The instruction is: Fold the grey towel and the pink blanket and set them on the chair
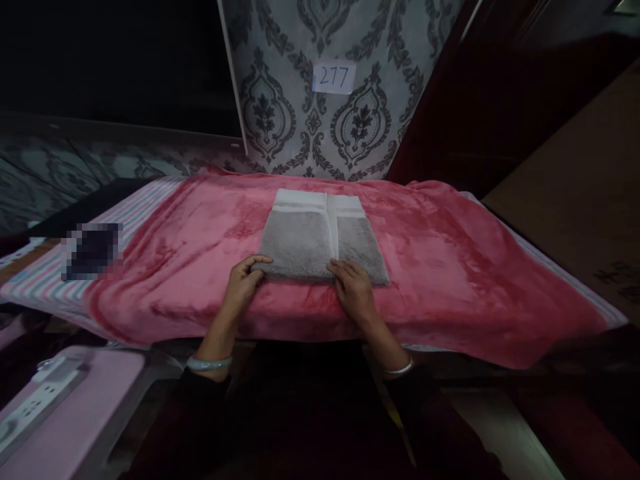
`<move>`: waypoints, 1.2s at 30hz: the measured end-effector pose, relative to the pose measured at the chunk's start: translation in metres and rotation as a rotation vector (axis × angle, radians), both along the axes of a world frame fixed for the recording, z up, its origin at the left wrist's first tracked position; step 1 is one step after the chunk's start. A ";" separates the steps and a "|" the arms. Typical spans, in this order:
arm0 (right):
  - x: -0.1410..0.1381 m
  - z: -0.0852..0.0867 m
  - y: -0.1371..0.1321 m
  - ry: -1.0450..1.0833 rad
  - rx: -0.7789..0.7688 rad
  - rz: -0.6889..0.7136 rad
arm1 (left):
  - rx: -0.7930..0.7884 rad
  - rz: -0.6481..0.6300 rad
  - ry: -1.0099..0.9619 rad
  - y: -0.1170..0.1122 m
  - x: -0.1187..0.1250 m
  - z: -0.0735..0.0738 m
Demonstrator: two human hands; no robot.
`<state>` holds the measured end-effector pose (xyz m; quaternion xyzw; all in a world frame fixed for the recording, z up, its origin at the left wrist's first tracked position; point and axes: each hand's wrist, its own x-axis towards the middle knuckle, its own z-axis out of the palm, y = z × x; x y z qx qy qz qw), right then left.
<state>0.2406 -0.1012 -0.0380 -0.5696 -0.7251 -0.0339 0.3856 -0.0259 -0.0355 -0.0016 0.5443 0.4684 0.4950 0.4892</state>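
A grey towel [297, 237] with a pale band along its far end lies folded on a pink blanket [430, 247]. A pale strip runs from its far end to its near edge, right of the middle. My left hand [245, 279] grips the towel's near left corner, index finger on top and thumb lower down. On the near edge, by the end of that strip, my right hand [353, 283] has its fingers bent over the towel; its thumb is partly hidden. The near right corner lies flat, apart from both hands.
Left of the blanket, a dark blurred-out object [94, 251] lies on a striped sheet [40, 283]. A power strip [40, 403] sits on a pink surface [107, 383] at the lower left. Behind are a dark screen [115, 67] and a patterned wall with a "277" paper [334, 77].
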 end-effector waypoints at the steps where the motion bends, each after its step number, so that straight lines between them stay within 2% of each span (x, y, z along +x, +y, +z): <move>1: 0.000 0.000 0.000 0.000 0.007 0.001 | 0.002 0.000 -0.002 0.000 0.000 0.000; 11: -0.002 0.003 0.001 -0.055 0.008 0.000 | 0.043 0.014 0.061 -0.002 -0.002 0.004; 15: 0.000 0.007 0.000 -0.144 -0.029 0.017 | 0.037 0.010 0.026 0.000 -0.003 0.004; 18: -0.003 0.014 -0.001 -0.243 -0.077 -0.002 | -0.031 0.002 -0.059 0.002 -0.003 0.008; 21: -0.010 0.022 0.003 -0.346 -0.127 -0.051 | -0.131 -0.009 -0.189 0.005 0.002 0.017; 24: -0.015 0.031 0.010 -0.418 -0.139 -0.104 | -0.165 -0.017 -0.282 0.007 0.008 0.031; 28: -0.011 0.047 0.013 -0.475 -0.138 -0.059 | -0.162 -0.004 -0.320 0.000 0.012 0.046; 32: -0.010 0.051 -0.003 -0.455 -0.026 0.009 | -0.173 0.013 -0.276 -0.017 -0.007 0.049; 36: -0.017 0.031 -0.022 -0.461 0.002 0.069 | -0.197 -0.138 -0.052 -0.026 -0.042 0.046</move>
